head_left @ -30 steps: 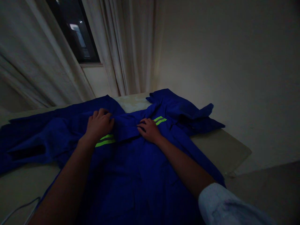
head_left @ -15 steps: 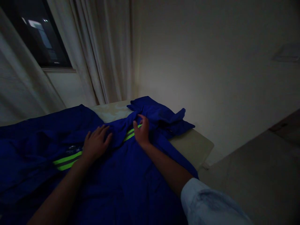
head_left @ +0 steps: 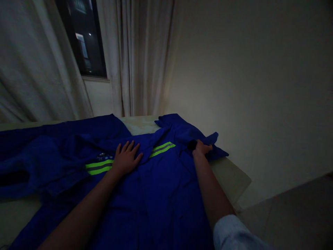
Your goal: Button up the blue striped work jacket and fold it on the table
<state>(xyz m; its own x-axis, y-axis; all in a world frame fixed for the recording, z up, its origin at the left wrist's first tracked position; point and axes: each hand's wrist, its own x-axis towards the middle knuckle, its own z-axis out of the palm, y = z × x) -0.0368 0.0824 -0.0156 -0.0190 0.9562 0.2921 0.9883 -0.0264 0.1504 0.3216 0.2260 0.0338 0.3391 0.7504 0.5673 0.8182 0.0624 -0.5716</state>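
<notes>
A blue work jacket (head_left: pixel 156 187) with yellow-green and grey reflective stripes lies spread across the table, its front facing up. My left hand (head_left: pixel 126 158) rests flat on the chest, fingers spread, beside the left stripe (head_left: pixel 99 167) and some small white lettering. The other stripe (head_left: pixel 163 148) shows between my two hands. At the right side my right hand (head_left: pixel 202 148) has its fingers bent around cloth of the bunched right sleeve (head_left: pixel 187 132); the fingertips are partly hidden. A dark sleeve opening lies just left of that hand.
The pale table (head_left: pixel 236 177) ends in a corner at the right, close to a plain wall (head_left: pixel 247 86). Behind it hang light curtains (head_left: pixel 145 59) around a dark window (head_left: pixel 87 41). Floor (head_left: pixel 291 215) shows at the lower right.
My right hand has moved right from the chest stripe to the sleeve and closed on its cloth. My left hand stays flat on the jacket. The view has turned slightly left.
</notes>
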